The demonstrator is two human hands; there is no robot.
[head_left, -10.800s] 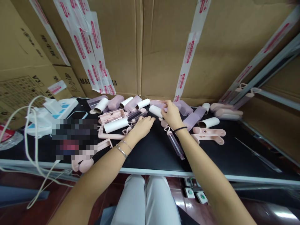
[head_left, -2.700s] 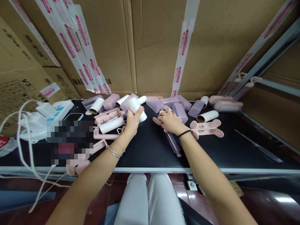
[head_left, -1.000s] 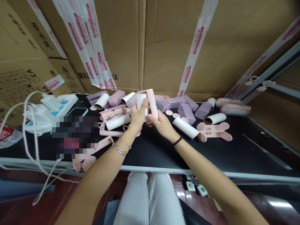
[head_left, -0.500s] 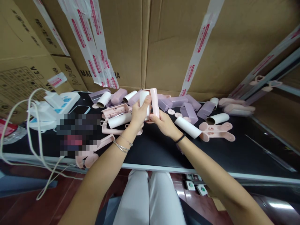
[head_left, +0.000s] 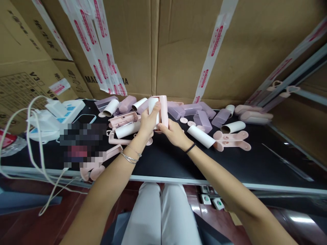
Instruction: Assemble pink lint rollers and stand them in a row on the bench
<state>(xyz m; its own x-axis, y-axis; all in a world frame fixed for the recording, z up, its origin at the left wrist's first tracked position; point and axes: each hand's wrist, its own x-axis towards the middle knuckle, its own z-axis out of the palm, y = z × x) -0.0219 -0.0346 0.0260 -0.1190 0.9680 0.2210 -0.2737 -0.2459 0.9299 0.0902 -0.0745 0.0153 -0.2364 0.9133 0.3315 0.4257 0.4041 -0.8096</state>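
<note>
My left hand (head_left: 148,122) is closed around a white cardboard tube (head_left: 152,104), its thumb lying along the tube's side. My right hand (head_left: 176,135) grips the lower end of a pink plastic holder (head_left: 164,109). Tube and holder stand upright side by side above the table, touching or nearly so; my fingers hide how they meet at the bottom. Under my left wrist lies another white tube (head_left: 126,130). To the right of my right hand rest a white tube (head_left: 201,136) and a pink two-armed frame (head_left: 232,140).
A black tabletop (head_left: 163,163) carries lilac plastic covers (head_left: 203,121) and pink discs (head_left: 183,120) at the back. A white power strip (head_left: 73,110) with looping cables and a phone (head_left: 85,119) lie left. Tall cardboard boxes (head_left: 178,51) stand behind. A thin metal rod (head_left: 287,161) lies right.
The whole view has shifted slightly, so everything sits a little further left. Both hands keep their hold on the tube and the pink holder, with little visible movement between them.
</note>
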